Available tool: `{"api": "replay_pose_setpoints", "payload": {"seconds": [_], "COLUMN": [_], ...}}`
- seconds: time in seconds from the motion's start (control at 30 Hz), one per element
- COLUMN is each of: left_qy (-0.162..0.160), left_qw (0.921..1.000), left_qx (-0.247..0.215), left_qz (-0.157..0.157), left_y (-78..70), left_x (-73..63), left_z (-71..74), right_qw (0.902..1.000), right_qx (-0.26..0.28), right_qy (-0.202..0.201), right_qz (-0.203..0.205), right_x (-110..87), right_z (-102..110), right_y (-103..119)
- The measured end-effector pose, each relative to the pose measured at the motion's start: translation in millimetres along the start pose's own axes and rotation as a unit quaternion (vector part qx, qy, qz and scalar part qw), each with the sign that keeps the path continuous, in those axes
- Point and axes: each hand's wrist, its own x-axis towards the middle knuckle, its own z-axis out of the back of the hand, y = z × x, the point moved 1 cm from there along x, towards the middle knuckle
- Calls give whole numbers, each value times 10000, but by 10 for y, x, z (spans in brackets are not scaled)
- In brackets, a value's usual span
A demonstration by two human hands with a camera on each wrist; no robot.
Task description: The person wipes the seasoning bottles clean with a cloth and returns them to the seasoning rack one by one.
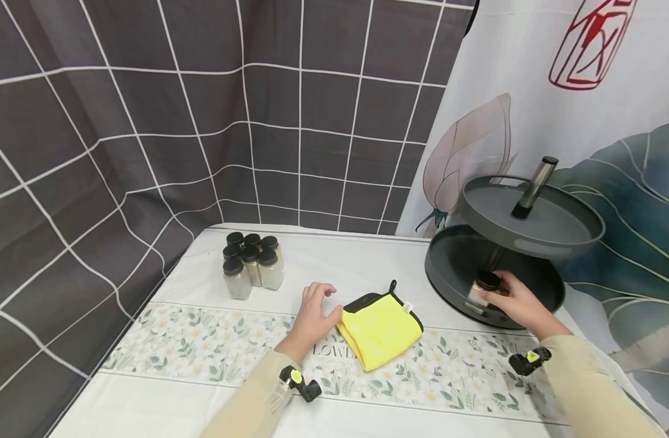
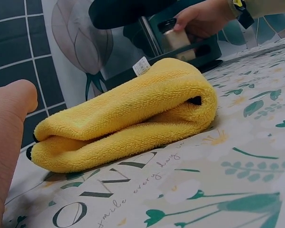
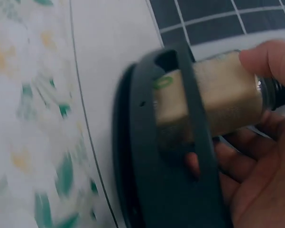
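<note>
My right hand [image 1: 519, 304] grips a small glass jar [image 3: 227, 92] near its black lid, thumb on one side and fingers on the other. Pale contents fill the jar. It is within the lower tier [image 1: 444, 274] of a dark two-tier round stand, and its base shows through the slot in the tier's rim [image 3: 197, 109]. My left hand [image 1: 312, 319] is beside a folded yellow cloth [image 1: 382, 333] with black edging, its fingers loosely bent and holding nothing. In the head view its thumb overlaps the cloth's left corner.
Several black-lidded jars [image 1: 238, 283] stand grouped at the back left of the table. The stand's upper tier [image 1: 559, 216] overhangs the lower one, with a metal post [image 1: 537, 182] rising from it. A dark tiled curtain [image 1: 329, 103] hangs behind the table.
</note>
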Motion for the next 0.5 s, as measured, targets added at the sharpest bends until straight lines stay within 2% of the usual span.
{"api": "replay_pose_setpoints", "payload": {"seconds": [0.2,0.5], "left_qy": [-21,-39], "left_qw": [9999,9998], "left_qx": [-67,-141], "left_qz": [97,111], "left_y": [10,-2], "left_x": [4,0], "left_z": [-17,-9], "right_qw": [9998,9995], "right_qx": [-103,-114], "right_qy": [-61,-42], "right_qz": [131,281], "right_x": [-124,-189], "right_z": [135,222], "right_y": [-149,-258]}}
